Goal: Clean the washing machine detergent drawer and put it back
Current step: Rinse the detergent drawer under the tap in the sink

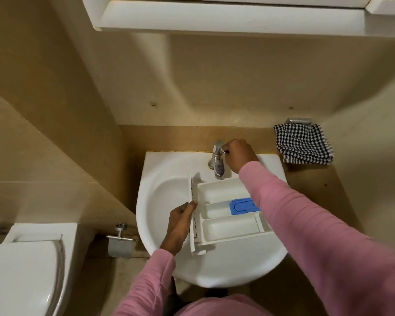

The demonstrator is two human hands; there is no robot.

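A white detergent drawer [224,208] with three compartments and a blue insert [243,205] lies across the white sink [162,199], its front panel pointing left. My left hand [180,222] grips that front panel from the left side. The far end of the drawer sits under the chrome tap [217,160]. My right hand [237,153] reaches over the drawer and holds the tap's lever with curled fingers. No water shows running from the spout.
A black-and-white checked cloth [302,143] hangs on a holder right of the sink. A white toilet [25,265] stands at the lower left, with a toilet paper holder [120,241] beside it. A white cabinet [226,14] hangs overhead.
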